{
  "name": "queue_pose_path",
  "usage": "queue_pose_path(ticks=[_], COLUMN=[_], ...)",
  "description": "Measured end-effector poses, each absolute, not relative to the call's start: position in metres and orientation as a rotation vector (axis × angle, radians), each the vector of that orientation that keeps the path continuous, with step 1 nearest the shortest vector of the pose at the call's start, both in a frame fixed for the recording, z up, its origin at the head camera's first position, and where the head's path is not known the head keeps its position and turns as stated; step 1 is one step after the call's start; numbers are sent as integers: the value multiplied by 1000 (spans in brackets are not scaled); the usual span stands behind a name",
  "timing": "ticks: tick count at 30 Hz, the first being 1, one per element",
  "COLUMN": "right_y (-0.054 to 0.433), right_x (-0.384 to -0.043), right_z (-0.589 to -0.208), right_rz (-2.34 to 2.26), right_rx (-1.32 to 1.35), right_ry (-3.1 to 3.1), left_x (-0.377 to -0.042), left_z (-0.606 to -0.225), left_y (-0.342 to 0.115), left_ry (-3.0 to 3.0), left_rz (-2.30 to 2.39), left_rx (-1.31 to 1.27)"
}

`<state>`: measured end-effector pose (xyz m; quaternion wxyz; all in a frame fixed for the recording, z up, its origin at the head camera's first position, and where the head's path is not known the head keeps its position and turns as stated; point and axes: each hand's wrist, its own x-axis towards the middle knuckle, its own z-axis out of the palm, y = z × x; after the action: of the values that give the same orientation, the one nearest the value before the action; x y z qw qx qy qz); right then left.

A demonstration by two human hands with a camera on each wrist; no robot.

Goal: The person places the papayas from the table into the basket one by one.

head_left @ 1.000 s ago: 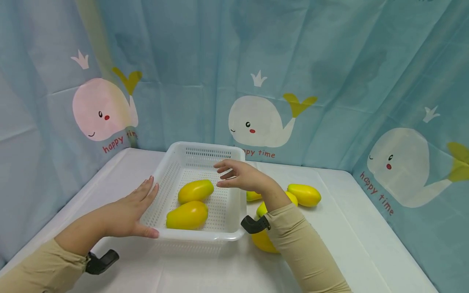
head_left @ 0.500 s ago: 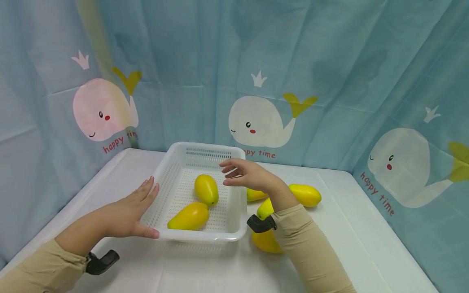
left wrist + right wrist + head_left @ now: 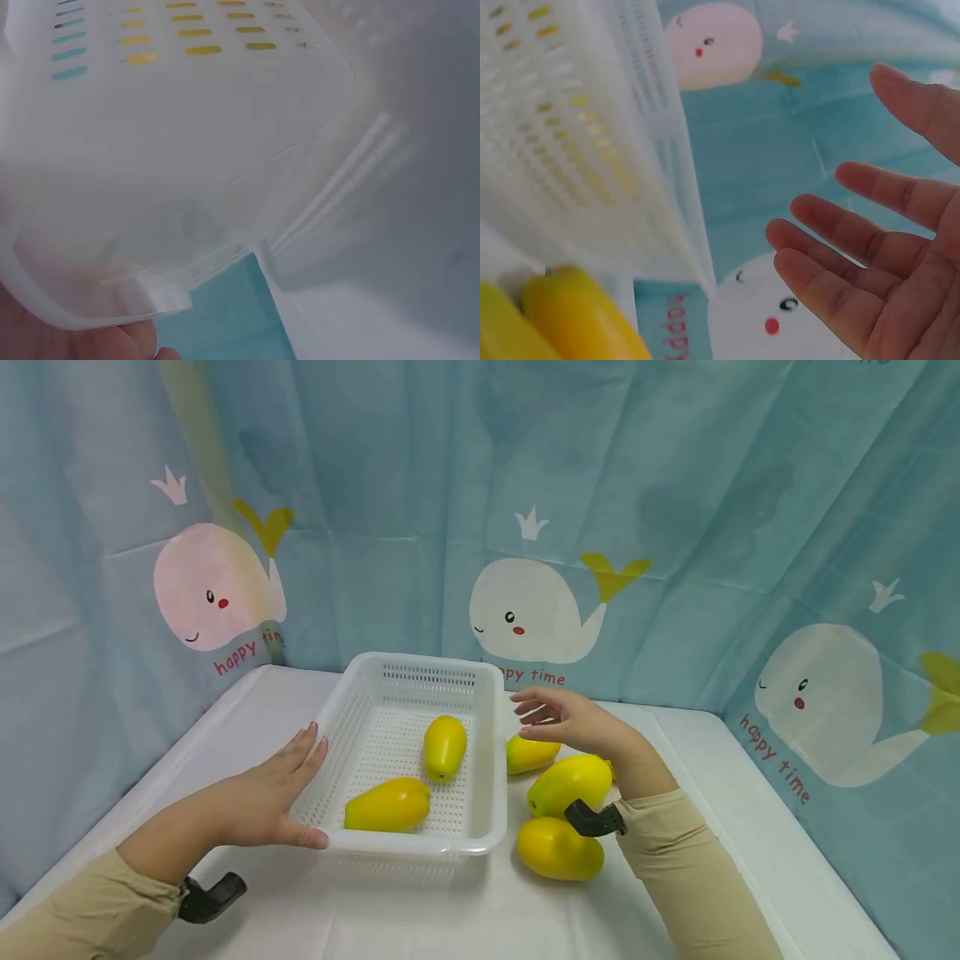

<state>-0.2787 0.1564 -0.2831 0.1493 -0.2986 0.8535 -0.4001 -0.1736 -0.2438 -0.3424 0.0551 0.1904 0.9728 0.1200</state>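
Observation:
A white perforated plastic basket (image 3: 420,843) holds two yellow, green-ended fruits that look like mangoes. One fruit (image 3: 445,748) stands lengthwise near its right wall, the other (image 3: 387,805) lies crosswise near the front. My left hand (image 3: 251,802) rests against the basket's front left corner, fingers straight along the side, thumb at the front rim. In the left wrist view its fingertips show under the rim, below the basket wall (image 3: 150,142). Just right of the basket hovers my right hand (image 3: 573,720), holding nothing, its fingers spread in the right wrist view.
Right of the basket lie more such fruits: a rear one (image 3: 531,755), a middle one (image 3: 576,781) and a front one (image 3: 558,850). My right wrist hides most of another. A white-covered table (image 3: 750,827) is backed by a blue whale-print curtain (image 3: 390,527).
My right hand has moved right, from over the basket to beyond its right rim. The rear fruit in the basket has turned and rolled right. My left hand stays in place.

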Motion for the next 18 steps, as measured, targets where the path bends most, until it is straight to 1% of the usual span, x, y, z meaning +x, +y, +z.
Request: queue_pose_path(ticks=[6,11,18], right_y=[192,219,241], right_x=[-277,-274,-259], right_z=[-289,-300,-320], right_rz=[-1119,-1115,-1192], right_rx=[-787,-795,-787], right_ry=[2525,2602,2625], left_x=[-174,-173,-174], left_z=[-342,-342,-342], left_y=[-243,-244,-245], left_ry=[2941,2948,2961], left_rz=[362,365,341], left_rx=[583,590,611])
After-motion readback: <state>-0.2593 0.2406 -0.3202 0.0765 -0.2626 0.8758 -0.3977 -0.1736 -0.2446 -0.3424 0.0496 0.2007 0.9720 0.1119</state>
